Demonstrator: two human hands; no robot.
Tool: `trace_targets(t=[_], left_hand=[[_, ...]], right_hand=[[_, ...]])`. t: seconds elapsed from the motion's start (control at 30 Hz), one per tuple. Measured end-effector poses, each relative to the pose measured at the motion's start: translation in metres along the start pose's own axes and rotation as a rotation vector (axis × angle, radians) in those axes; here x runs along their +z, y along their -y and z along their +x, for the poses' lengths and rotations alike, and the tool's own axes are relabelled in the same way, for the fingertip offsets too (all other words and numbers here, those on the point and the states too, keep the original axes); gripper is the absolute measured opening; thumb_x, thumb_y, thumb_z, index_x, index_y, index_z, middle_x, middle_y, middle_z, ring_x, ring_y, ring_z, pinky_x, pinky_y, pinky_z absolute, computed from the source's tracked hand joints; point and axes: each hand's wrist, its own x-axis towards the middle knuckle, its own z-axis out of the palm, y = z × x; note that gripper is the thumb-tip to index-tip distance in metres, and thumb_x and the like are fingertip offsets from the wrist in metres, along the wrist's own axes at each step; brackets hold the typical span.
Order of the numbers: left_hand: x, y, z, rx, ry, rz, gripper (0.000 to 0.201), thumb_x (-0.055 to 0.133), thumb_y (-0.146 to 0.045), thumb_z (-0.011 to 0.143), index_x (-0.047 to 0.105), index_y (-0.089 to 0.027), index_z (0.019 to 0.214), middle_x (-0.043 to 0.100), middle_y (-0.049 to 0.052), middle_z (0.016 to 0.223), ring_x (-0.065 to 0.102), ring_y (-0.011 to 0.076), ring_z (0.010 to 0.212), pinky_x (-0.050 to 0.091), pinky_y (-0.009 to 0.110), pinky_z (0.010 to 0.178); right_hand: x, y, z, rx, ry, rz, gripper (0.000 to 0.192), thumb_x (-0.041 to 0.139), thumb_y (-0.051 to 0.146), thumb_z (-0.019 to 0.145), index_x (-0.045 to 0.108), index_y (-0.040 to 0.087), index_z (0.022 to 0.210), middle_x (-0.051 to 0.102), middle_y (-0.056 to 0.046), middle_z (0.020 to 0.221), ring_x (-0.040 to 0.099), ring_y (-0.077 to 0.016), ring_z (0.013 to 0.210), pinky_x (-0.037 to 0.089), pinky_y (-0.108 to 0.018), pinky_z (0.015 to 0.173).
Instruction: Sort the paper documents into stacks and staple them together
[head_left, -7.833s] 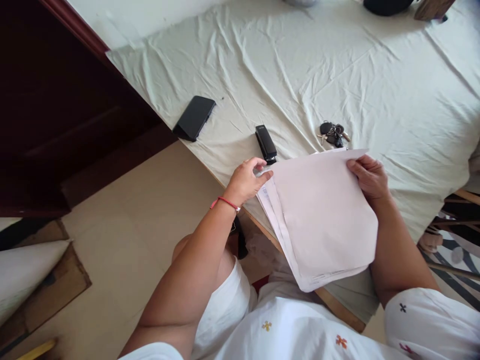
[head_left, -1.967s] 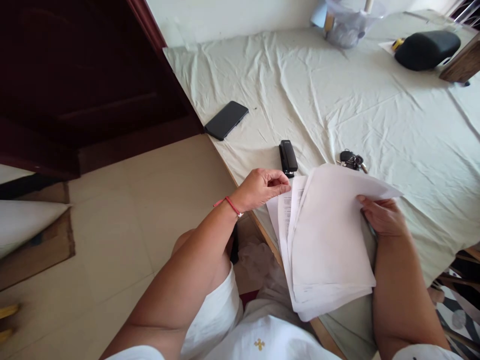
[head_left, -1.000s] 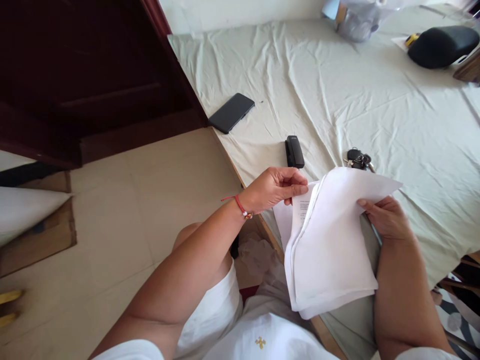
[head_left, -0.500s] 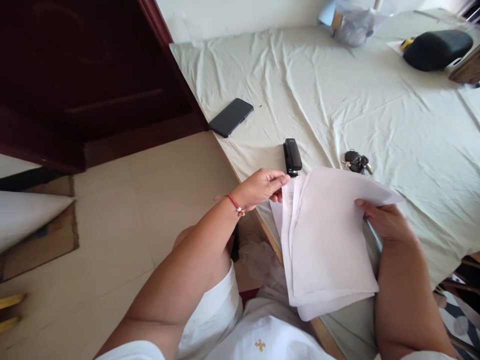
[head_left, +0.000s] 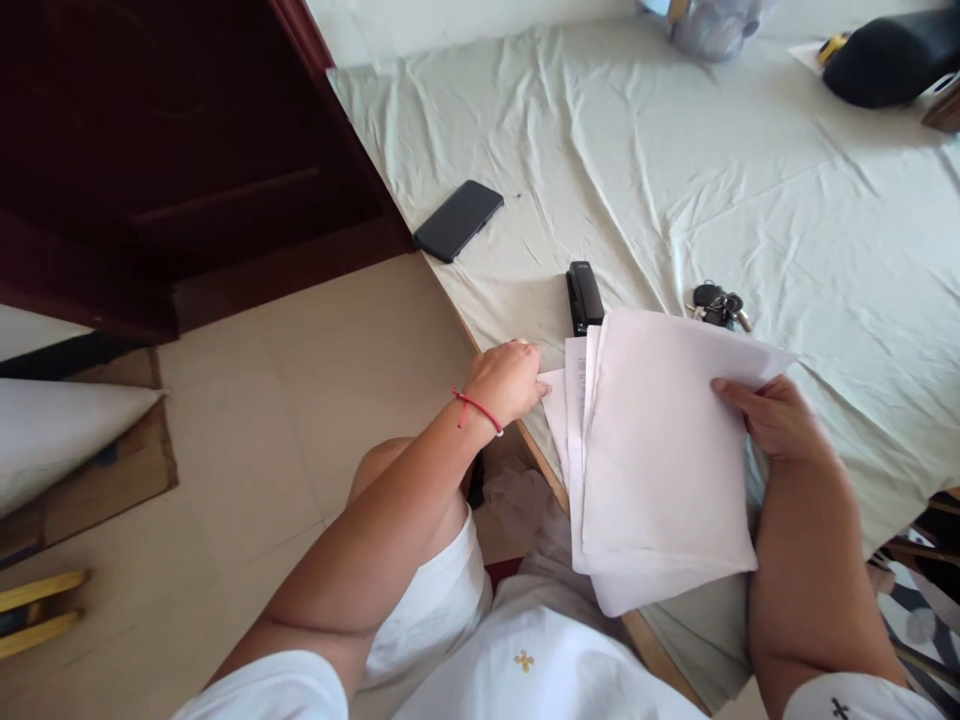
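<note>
A loose stack of white paper sheets (head_left: 667,450) slants over the table's near edge, its left edges fanned out. My right hand (head_left: 784,420) grips the stack at its right side, thumb on top and fingers underneath. At the left, my left hand (head_left: 510,382) is closed with curled fingers at the corner of a lower sheet of paper (head_left: 555,405) that sticks out. Its fingertips are partly hidden. Just beyond the papers lies a black stapler (head_left: 584,297), its near end covered by the sheets.
A bunch of keys (head_left: 720,305) lies behind the stack, and a dark phone (head_left: 459,221) near the left edge of the cloth-covered table (head_left: 525,130). Farther back are a plastic bag (head_left: 716,28) and a black rounded object (head_left: 885,62). Tiled floor (head_left: 300,360) lies to the left.
My left hand has moved from the stack's upper left corner, by the stapler, down and left to the lower sheet's corner. My right hand keeps its grip. The view has shifted slightly.
</note>
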Motion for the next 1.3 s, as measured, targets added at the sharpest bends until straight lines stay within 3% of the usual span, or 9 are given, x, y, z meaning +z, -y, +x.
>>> trace_targets(t=[0.17,0.27,0.37,0.5,0.77,1.3], left_hand=[[0.005,0.001,0.011,0.074,-0.025,-0.073,0.014,0.072,-0.019,0.077,0.065,-0.018,0.065,0.068,0.005,0.078,0.064,0.0200,0.076,0.045,0.030,0.069],[0.005,0.002,0.016,0.075,-0.043,-0.318,0.014,0.066,-0.015,0.083,0.066,-0.018,0.069,0.065,0.001,0.065,0.062,0.0149,0.062,0.044,0.027,0.064],[0.002,0.002,0.019,-0.024,0.018,-0.603,0.013,0.060,-0.014,0.089,0.066,-0.017,0.078,0.065,0.000,0.058,0.058,0.0111,0.047,0.041,0.024,0.055],[0.003,0.002,0.026,-0.104,0.030,-0.717,0.008,0.064,-0.015,0.089,0.066,-0.016,0.081,0.065,0.000,0.053,0.046,0.0081,0.036,0.031,0.024,0.046],[0.009,0.004,0.036,-0.097,0.112,-0.853,0.010,0.062,-0.010,0.088,0.069,-0.013,0.081,0.066,0.003,0.060,0.057,0.0093,0.045,0.031,0.020,0.045],[-0.011,-0.006,0.031,-0.225,0.244,-1.041,0.031,0.045,0.009,0.082,0.072,-0.007,0.084,0.069,0.004,0.061,0.062,0.0079,0.053,0.040,0.017,0.051]], right_hand=[[0.002,0.005,-0.003,-0.018,0.003,0.032,0.038,0.095,0.035,0.057,0.078,0.020,0.088,0.078,-0.001,0.082,0.068,-0.0158,0.065,0.059,-0.025,0.059],[0.003,0.007,-0.005,0.005,0.022,0.024,0.039,0.095,0.034,0.057,0.078,0.021,0.089,0.079,-0.002,0.084,0.070,-0.0179,0.067,0.060,-0.027,0.060],[0.004,0.007,-0.007,0.017,0.050,0.008,0.039,0.095,0.033,0.058,0.078,0.020,0.091,0.079,-0.002,0.086,0.070,-0.0179,0.067,0.060,-0.028,0.062],[0.007,0.005,-0.008,0.042,0.069,0.005,0.037,0.095,0.034,0.057,0.078,0.019,0.086,0.079,-0.003,0.084,0.068,-0.0170,0.063,0.059,-0.027,0.058],[0.005,-0.002,-0.003,0.010,0.075,0.015,0.037,0.094,0.031,0.061,0.077,0.019,0.091,0.079,-0.003,0.085,0.071,-0.0181,0.068,0.061,-0.027,0.062],[0.006,-0.003,-0.003,-0.033,0.111,0.037,0.030,0.093,0.030,0.066,0.080,0.023,0.093,0.080,0.001,0.088,0.072,-0.0141,0.071,0.062,-0.023,0.066]])
